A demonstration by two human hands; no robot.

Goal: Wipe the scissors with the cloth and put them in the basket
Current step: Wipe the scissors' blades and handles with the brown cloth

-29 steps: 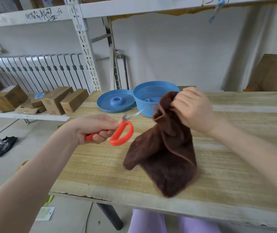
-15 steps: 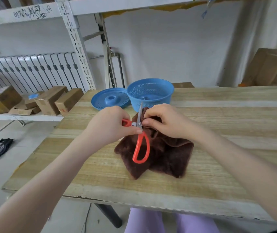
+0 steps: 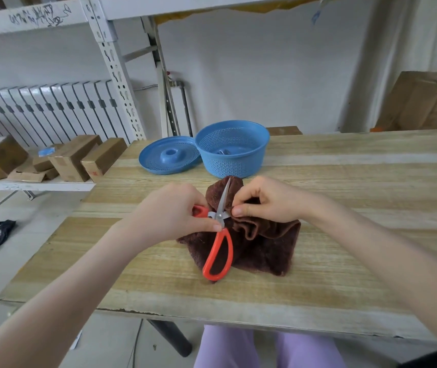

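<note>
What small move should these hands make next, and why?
Probably the right hand should draw the brown cloth it pinches up the scissors toward the tip: the left hand steadies them near the pivot, and the blades lie bare against the cloth.

A single wide-angle view looks from the person's head, forward and down across the desk (image 3: 344, 166). Both forearms enter from the lower corners, and the left hand (image 3: 174, 211) and right hand (image 3: 270, 200) meet close under the lens, near centre. The wall (image 3: 265, 75) behind, a shelf (image 3: 26, 185) at left and the lap (image 3: 238, 349) below also fit in.
</note>
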